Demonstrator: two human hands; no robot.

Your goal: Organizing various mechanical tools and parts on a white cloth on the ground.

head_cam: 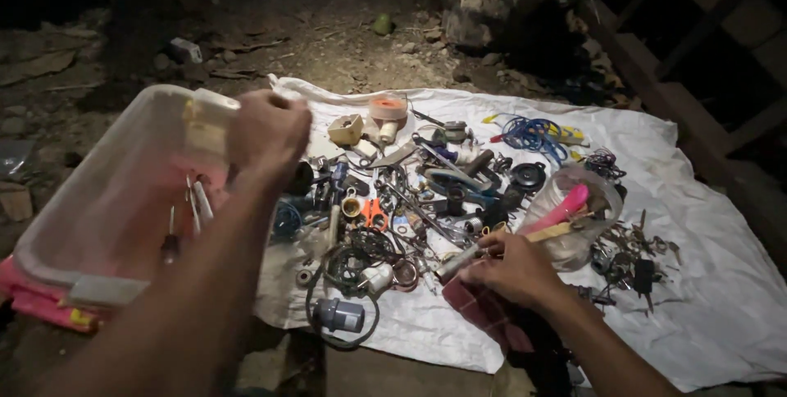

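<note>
My left hand (266, 134) grips the rim of a clear plastic bin (98, 200) that is tipped on its side at the left, with screwdrivers (184, 221) lying inside it. My right hand (512, 267) is closed on a slim metal tool (459, 262) at the near edge of a heap of small tools and hardware (402, 200). The heap lies on a white sheet (721, 282) spread over dirt. It includes orange-handled scissors (375, 213), a grey pipe fitting (338, 315) and a dark cable loop.
A clear plastic jar (578, 208) with a pink handle and sticks lies right of my hand, beside keys (635, 257). Blue wire coil (533, 133), tape roll (388, 107), pink lid (37, 303) under the bin, rocks (484, 3) behind, wooden frame at right.
</note>
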